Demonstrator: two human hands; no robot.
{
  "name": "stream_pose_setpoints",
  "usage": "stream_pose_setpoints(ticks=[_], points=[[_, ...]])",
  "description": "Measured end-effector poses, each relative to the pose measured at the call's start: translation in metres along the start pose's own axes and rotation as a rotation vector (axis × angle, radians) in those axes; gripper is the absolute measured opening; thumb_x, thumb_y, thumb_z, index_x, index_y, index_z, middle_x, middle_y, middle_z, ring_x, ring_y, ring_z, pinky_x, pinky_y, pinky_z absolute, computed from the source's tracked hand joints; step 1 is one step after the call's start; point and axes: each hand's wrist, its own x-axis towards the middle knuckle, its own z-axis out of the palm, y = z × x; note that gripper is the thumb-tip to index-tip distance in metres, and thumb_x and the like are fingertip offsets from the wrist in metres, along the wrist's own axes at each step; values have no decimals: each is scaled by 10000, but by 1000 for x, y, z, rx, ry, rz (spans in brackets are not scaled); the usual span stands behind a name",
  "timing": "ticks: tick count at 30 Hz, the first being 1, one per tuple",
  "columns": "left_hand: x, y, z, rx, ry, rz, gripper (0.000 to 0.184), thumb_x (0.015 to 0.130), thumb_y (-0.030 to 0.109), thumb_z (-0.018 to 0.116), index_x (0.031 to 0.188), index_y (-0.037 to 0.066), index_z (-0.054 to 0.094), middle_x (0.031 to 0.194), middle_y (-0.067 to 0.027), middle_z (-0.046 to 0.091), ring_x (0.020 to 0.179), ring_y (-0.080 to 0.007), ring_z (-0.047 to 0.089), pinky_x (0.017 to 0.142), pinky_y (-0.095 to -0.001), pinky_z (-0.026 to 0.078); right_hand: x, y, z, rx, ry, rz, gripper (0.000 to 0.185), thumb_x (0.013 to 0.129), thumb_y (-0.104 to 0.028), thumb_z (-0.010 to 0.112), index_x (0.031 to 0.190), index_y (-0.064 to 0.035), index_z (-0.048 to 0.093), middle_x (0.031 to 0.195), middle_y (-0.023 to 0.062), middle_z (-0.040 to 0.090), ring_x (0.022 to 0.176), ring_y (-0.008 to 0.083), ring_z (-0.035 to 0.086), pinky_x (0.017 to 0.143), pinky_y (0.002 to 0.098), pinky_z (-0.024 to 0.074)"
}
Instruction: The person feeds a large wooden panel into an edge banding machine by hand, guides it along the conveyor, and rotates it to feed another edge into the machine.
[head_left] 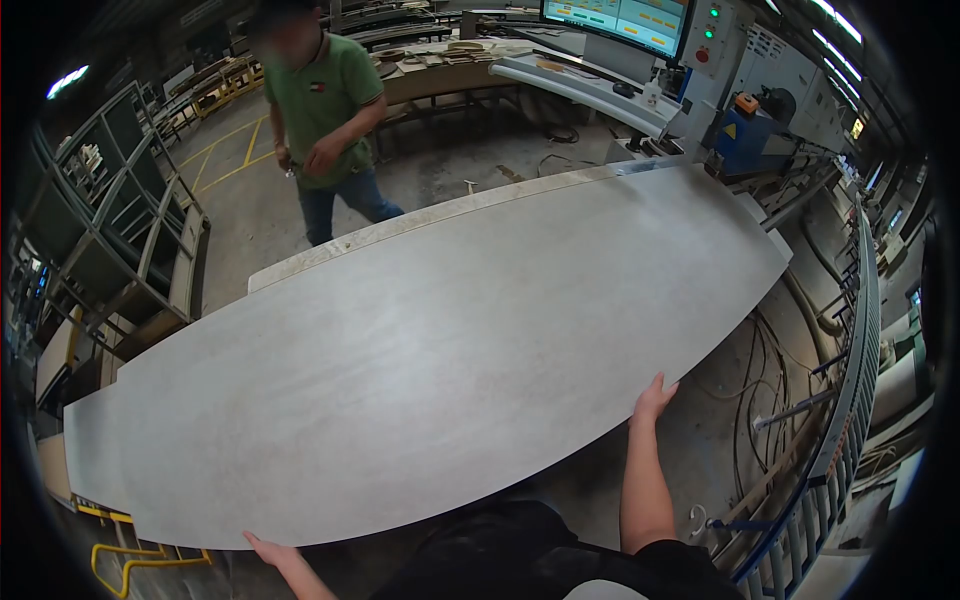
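A large pale grey panel (pixel 420 350) stretches across the middle of the view, from the lower left to the upper right. At its near edge on the lower left, my left hand (pixel 268 550) grips the rim, thumb on top and the other fingers hidden underneath. Farther right along the same edge, my right hand (pixel 654 398) holds the panel in a similar way, with its thumb over the top. A light strip (pixel 400 222) runs along the panel's far edge.
A person in a green shirt (pixel 325 110) stands beyond the panel. Metal rack (pixel 110 215) at left; monitor (pixel 620 22) and control box (pixel 712 35) at upper right. Blue-grey railing (pixel 850 380) and floor cables (pixel 755 390) are at right, yellow tubing (pixel 125 565) at lower left.
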Motion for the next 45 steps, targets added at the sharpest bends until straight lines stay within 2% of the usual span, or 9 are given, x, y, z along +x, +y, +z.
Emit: stream_pose_setpoints(ticks=[12, 15, 17, 21, 23, 24, 29, 36, 45], points=[[9, -4, -7, 32, 31, 42, 711, 981, 534, 439, 1463, 17, 361, 1496, -147, 410, 1333, -366, 424, 1112, -480, 346, 6, 7, 0, 43, -11, -73, 661, 987, -255, 531, 1489, 49, 227, 1496, 230, 375, 1346, 336, 419, 1108, 387, 328], [-14, -1, 15, 54, 88, 44, 703, 983, 522, 450, 1457, 9, 364, 1493, -148, 414, 1323, -365, 436, 1104, -475, 359, 0, 0, -1, 9, -4, -90, 662, 985, -258, 532, 1491, 41, 228, 1492, 230, 379, 1340, 339, 426, 1104, 389, 335], [-17, 0, 16, 60, 108, 66, 699, 987, 516, 449, 1457, 7, 362, 1494, -145, 413, 1314, -368, 445, 1098, -483, 366, -4, -6, -2, 37, -24, -41, 674, 981, -268, 533, 1481, 71, 234, 1508, 231, 357, 1371, 330, 388, 1123, 383, 308], [28, -6, -21, 80, 53, 87, 683, 993, 504, 444, 1453, 5, 367, 1487, -149, 421, 1312, -373, 446, 1098, -490, 368, -4, -8, -3, 46, -40, -53, 669, 982, -266, 532, 1478, 73, 238, 1500, 235, 368, 1361, 336, 401, 1119, 383, 314], [28, -5, -22, 5, 39, 29, 666, 998, 493, 438, 1449, 6, 378, 1482, -149, 428, 1317, -372, 442, 1108, -490, 360, -2, -5, 0, -55, 21, 5, 662, 987, -259, 532, 1489, 47, 228, 1479, 235, 394, 1322, 331, 449, 1088, 388, 362], [37, -6, -31, -61, -3, -7, 651, 1003, 485, 432, 1444, 8, 388, 1478, -146, 435, 1320, -368, 441, 1112, -484, 360, 0, -3, -1, 20, -29, -27, 664, 988, -259, 532, 1490, 48, 225, 1474, 236, 399, 1308, 327, 464, 1079, 387, 374], [18, -6, -19, -5, 49, 54, 669, 983, 487, 487, 1420, -12, 404, 1449, -151, 462, 1288, -365, 478, 1070, -499, 404, 8, 6, -1, 83, -61, 4, 654, 990, -286, 538, 1472, 56, 256, 1434, 236, 443, 1250, 326, 510, 1031, 397, 424], [13, -6, -18, 17, 35, 98, 679, 966, 460, 547, 1409, -31, 393, 1414, -171, 481, 1226, -370, 528, 993, -513, 472, 10, 3, -3, 70, -121, -62, 610, 997, -287, 522, 1464, 35, 297, 1433, 223, 453, 1236, 332, 520, 1017, 410, 431], [8, -6, -13, 33, 90, 98, 679, 960, 466, 556, 1413, -15, 396, 1439, -166, 454, 1241, -375, 515, 1005, -507, 458, 9, 1, -3, 3, -107, -48, 616, 1001, -296, 511, 1467, 38, 285, 1434, 233, 444, 1244, 342, 515, 1022, 418, 427]])
